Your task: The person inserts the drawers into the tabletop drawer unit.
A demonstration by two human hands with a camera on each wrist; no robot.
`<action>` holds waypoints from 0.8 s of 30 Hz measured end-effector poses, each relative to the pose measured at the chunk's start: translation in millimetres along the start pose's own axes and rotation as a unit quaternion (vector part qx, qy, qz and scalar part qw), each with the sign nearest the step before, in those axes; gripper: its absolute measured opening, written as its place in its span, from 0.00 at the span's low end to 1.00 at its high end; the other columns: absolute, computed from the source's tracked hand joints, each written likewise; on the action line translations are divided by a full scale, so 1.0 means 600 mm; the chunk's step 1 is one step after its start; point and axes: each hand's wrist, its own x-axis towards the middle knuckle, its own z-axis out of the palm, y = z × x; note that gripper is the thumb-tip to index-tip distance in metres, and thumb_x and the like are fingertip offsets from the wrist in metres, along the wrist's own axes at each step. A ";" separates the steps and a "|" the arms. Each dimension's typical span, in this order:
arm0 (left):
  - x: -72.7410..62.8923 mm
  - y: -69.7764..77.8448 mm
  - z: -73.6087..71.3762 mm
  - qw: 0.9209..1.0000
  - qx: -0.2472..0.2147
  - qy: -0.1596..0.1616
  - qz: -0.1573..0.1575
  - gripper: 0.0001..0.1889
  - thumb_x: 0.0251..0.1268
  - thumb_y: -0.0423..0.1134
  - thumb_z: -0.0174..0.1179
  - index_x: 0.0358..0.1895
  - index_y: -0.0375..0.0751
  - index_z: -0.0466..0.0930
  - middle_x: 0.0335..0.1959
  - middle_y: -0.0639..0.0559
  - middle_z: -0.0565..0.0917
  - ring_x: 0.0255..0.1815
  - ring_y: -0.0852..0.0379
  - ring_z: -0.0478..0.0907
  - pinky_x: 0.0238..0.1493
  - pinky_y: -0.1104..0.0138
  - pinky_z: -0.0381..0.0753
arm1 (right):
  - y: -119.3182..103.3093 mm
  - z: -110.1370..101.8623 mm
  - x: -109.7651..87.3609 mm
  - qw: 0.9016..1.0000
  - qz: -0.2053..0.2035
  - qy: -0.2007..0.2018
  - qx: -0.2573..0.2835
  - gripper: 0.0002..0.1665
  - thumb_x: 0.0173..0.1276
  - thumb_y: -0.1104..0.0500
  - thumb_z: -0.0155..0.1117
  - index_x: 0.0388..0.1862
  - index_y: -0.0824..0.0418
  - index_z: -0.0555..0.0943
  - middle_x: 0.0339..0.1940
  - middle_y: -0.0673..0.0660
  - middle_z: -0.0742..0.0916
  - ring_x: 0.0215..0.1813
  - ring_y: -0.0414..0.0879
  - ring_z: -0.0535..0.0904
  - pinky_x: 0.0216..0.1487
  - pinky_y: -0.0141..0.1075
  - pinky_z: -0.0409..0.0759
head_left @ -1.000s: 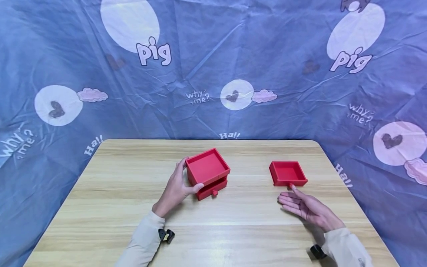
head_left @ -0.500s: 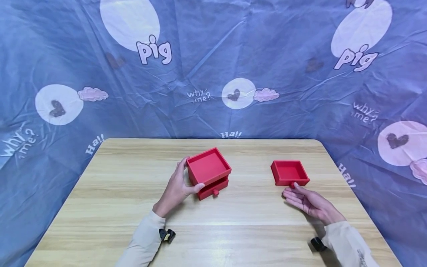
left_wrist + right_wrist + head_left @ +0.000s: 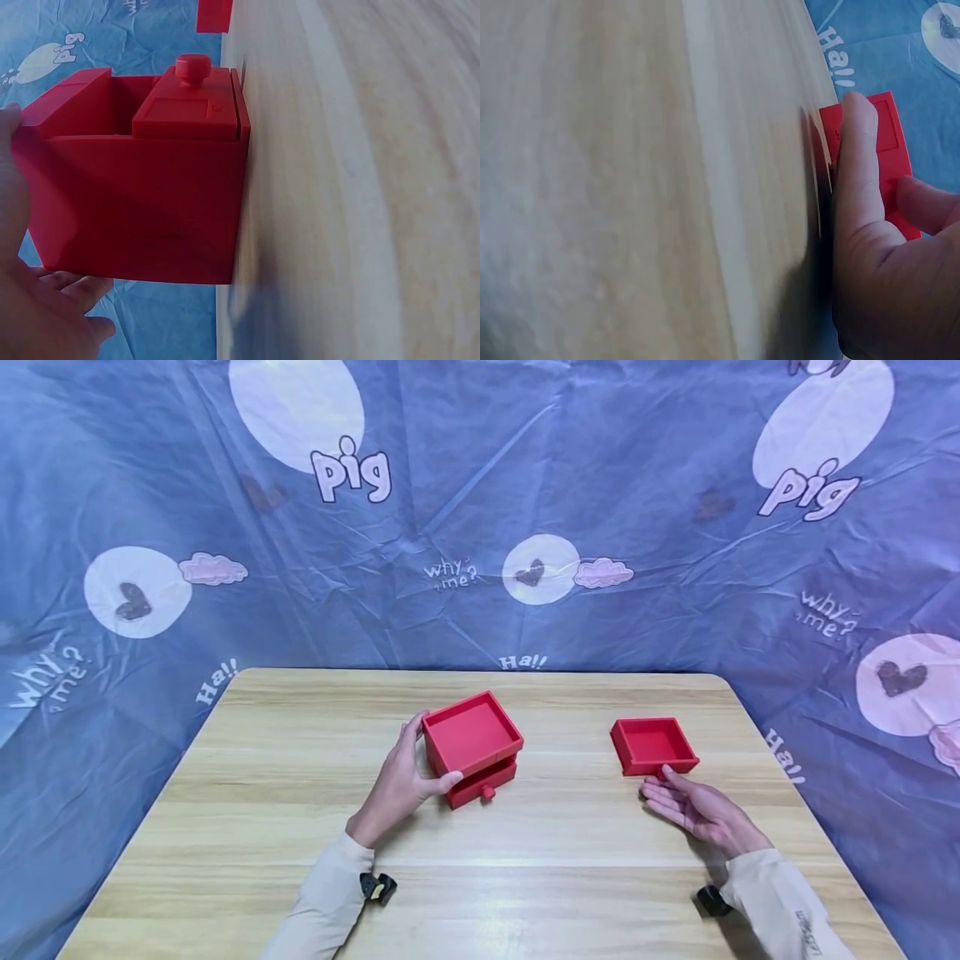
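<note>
Head view: state of left hand (image 3: 397, 783) at red cabinet (image 3: 474, 739)?
Clamped on its left side, thumb at the front corner. Lower drawer (image 3: 476, 788) sits inside, beneath an open slot.
Right hand (image 3: 702, 810)?
Right of cabinet, fingers extended, thumb at knob (image 3: 660, 774) of loose red drawer (image 3: 641, 766). Pinched or not: cannot tell.
Drawer location?
On table (image 3: 300, 718), well right of cabinet.
</note>
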 end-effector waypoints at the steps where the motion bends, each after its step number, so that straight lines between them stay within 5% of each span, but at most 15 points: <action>1: 0.000 0.000 0.000 1.000 -0.001 0.000 -0.002 0.55 0.54 0.50 0.79 0.81 0.39 0.54 0.75 0.43 0.69 0.77 0.38 0.64 0.72 0.38 0.67 | -0.001 -0.001 0.000 1.000 0.001 -0.001 0.001 0.25 0.87 0.55 0.45 0.46 0.68 0.86 0.47 0.64 0.90 0.51 0.52 0.89 0.61 0.44 0.82; 24: 0.000 -0.001 0.000 1.000 -0.003 -0.003 -0.008 0.54 0.54 0.48 0.79 0.80 0.38 0.55 0.75 0.42 0.69 0.78 0.38 0.63 0.73 0.39 0.65 | 0.002 -0.010 0.002 0.999 -0.016 -0.042 0.030 0.22 0.87 0.64 0.42 0.47 0.67 0.86 0.49 0.68 0.89 0.54 0.55 0.88 0.64 0.43 0.80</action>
